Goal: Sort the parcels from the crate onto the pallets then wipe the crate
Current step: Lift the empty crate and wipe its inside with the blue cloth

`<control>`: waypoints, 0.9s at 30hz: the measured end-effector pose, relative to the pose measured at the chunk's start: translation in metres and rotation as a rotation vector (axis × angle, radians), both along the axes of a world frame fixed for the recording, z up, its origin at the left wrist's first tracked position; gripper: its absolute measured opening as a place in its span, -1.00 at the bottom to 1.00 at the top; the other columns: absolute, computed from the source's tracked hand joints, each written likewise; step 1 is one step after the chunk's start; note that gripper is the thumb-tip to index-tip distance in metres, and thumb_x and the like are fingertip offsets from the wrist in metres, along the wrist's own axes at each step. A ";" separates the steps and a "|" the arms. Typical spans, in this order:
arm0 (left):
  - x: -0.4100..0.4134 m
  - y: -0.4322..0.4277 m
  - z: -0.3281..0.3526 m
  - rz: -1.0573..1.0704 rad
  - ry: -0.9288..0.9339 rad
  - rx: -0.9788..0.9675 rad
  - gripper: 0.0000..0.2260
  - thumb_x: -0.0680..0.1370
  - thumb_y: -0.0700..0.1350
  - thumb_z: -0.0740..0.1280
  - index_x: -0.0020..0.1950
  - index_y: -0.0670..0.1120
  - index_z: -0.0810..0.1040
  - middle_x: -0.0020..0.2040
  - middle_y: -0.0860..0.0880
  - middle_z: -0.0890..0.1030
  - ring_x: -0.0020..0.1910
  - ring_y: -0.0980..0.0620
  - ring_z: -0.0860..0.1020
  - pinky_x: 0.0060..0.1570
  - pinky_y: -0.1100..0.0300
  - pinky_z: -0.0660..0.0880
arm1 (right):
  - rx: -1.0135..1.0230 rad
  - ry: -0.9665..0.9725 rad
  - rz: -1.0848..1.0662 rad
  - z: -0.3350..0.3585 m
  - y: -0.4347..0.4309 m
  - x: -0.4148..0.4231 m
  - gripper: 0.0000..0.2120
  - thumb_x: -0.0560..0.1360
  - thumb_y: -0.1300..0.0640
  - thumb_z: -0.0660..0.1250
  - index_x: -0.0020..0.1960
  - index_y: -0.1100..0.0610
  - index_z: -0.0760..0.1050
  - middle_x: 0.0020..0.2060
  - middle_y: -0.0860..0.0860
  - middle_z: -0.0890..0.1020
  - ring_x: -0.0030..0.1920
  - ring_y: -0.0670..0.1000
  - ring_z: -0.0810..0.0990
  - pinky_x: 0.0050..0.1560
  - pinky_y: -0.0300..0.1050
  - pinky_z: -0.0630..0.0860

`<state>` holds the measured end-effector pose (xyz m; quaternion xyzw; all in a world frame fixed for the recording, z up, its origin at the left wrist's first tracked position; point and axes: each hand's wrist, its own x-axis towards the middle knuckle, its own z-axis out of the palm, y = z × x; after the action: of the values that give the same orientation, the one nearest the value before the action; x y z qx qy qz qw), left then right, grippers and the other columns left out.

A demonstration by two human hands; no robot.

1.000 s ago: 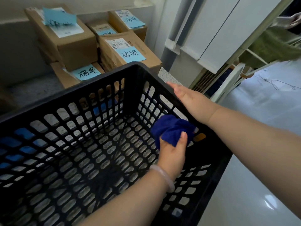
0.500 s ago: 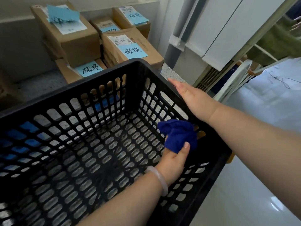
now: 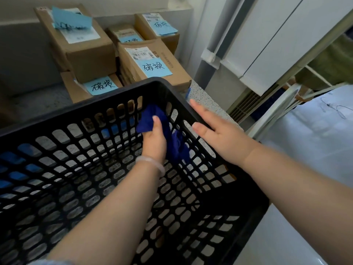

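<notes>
A black slotted plastic crate (image 3: pixel 80 113) fills the lower left and holds no parcels. Inside it my left hand (image 3: pixel 154 138) grips a dark blue cloth (image 3: pixel 175 144) against the far right inner corner of the crate wall. My right hand (image 3: pixel 215 134) lies on the crate's right rim with its fingers straight. Behind the crate stand several cardboard parcels (image 3: pixel 150 62), each with a light blue handwritten note on top.
A white cabinet or appliance (image 3: pixel 267 41) and a grey pole (image 3: pixel 212 50) stand at the right. A vent grille (image 3: pixel 246 104) sits low beside them. A pale glossy floor (image 3: pixel 305 150) spreads to the right of the crate. A grey wall runs behind the parcels.
My left hand has carried the blue cloth up along the right inner wall toward the crate's far corner. My right hand has stayed on the right rim.
</notes>
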<state>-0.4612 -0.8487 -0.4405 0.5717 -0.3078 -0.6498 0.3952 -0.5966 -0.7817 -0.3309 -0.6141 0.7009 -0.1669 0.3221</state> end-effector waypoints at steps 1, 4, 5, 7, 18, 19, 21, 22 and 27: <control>-0.004 -0.007 -0.004 0.010 -0.029 -0.024 -0.40 0.63 0.24 0.11 0.58 -0.05 0.19 0.50 -0.06 0.34 0.47 -0.09 0.33 0.49 -0.03 0.22 | 0.001 0.011 0.009 0.000 0.000 -0.001 -0.48 0.61 -0.19 0.15 0.50 -0.42 0.04 0.46 -0.20 0.32 0.36 -0.14 0.36 0.36 -0.16 0.26; -0.018 0.003 -0.017 0.019 -0.019 0.018 -0.33 0.60 0.27 0.16 0.58 -0.11 0.20 0.53 -0.10 0.31 0.47 -0.10 0.33 0.49 -0.02 0.22 | -0.008 0.005 0.006 0.000 -0.002 -0.002 -0.45 0.60 -0.18 0.20 0.49 -0.44 0.04 0.43 -0.19 0.37 0.32 -0.13 0.41 0.38 -0.12 0.33; -0.024 0.014 -0.022 0.011 -0.007 0.073 -0.28 0.57 0.32 0.16 0.58 -0.12 0.20 0.53 -0.11 0.31 0.46 -0.11 0.34 0.49 -0.02 0.22 | -0.015 0.010 0.007 0.000 -0.002 -0.002 -0.45 0.60 -0.18 0.21 0.49 -0.43 0.04 0.43 -0.20 0.37 0.32 -0.14 0.41 0.39 -0.12 0.32; -0.034 0.037 -0.030 -0.059 -0.036 0.174 -0.26 0.58 0.33 0.14 0.58 -0.14 0.18 0.52 -0.15 0.30 0.44 -0.14 0.35 0.49 -0.02 0.21 | -0.027 0.033 0.011 -0.001 -0.002 -0.003 -0.45 0.60 -0.17 0.21 0.49 -0.43 0.05 0.44 -0.20 0.36 0.36 -0.13 0.39 0.42 -0.10 0.30; -0.007 0.123 -0.017 -0.562 0.101 0.440 -0.64 0.63 0.08 0.25 0.33 -0.10 0.48 0.15 -0.08 0.63 0.16 -0.09 0.60 0.29 -0.07 0.48 | -0.095 0.163 0.029 -0.001 -0.002 -0.007 -0.46 0.60 -0.25 0.12 0.54 -0.35 0.06 0.52 -0.11 0.29 0.50 -0.03 0.26 0.51 0.05 0.21; 0.000 0.120 -0.010 -0.534 0.158 0.444 -0.70 0.63 0.06 0.26 0.30 -0.05 0.47 0.18 -0.08 0.62 0.19 -0.10 0.58 0.30 -0.10 0.47 | -0.103 0.216 0.045 0.000 -0.001 -0.004 -0.47 0.61 -0.22 0.12 0.55 -0.32 0.07 0.51 -0.09 0.31 0.49 -0.02 0.29 0.48 0.03 0.24; 0.018 0.109 0.000 -0.414 0.232 0.420 -0.79 0.62 0.02 0.29 0.23 0.00 0.47 0.20 -0.10 0.60 0.21 -0.14 0.57 0.32 -0.16 0.45 | -0.149 0.362 0.099 0.002 0.004 0.002 -0.48 0.62 -0.16 0.12 0.56 -0.23 0.11 0.48 -0.06 0.35 0.46 0.01 0.32 0.43 0.00 0.27; 0.030 0.101 0.010 -0.326 0.272 0.410 -0.80 0.62 0.01 0.30 0.21 -0.01 0.48 0.19 -0.12 0.60 0.21 -0.15 0.57 0.31 -0.18 0.44 | -0.191 0.435 0.135 0.003 0.007 0.004 -0.48 0.62 -0.14 0.12 0.56 -0.17 0.15 0.48 -0.03 0.35 0.46 0.02 0.31 0.43 0.01 0.26; 0.089 0.076 0.039 -0.035 0.303 0.192 -0.76 0.58 -0.10 0.37 0.25 -0.04 0.55 0.17 -0.12 0.65 0.14 -0.12 0.61 0.27 -0.18 0.47 | -0.576 0.530 0.361 0.001 0.017 0.027 -0.53 0.55 -0.04 0.19 0.42 0.05 0.43 0.35 0.09 0.49 0.37 0.13 0.43 0.35 0.18 0.40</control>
<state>-0.3718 -0.7723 -0.4014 0.4972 -0.1912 -0.7615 0.3693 -0.5697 -0.7647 -0.3297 -0.8133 0.5656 -0.1334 -0.0298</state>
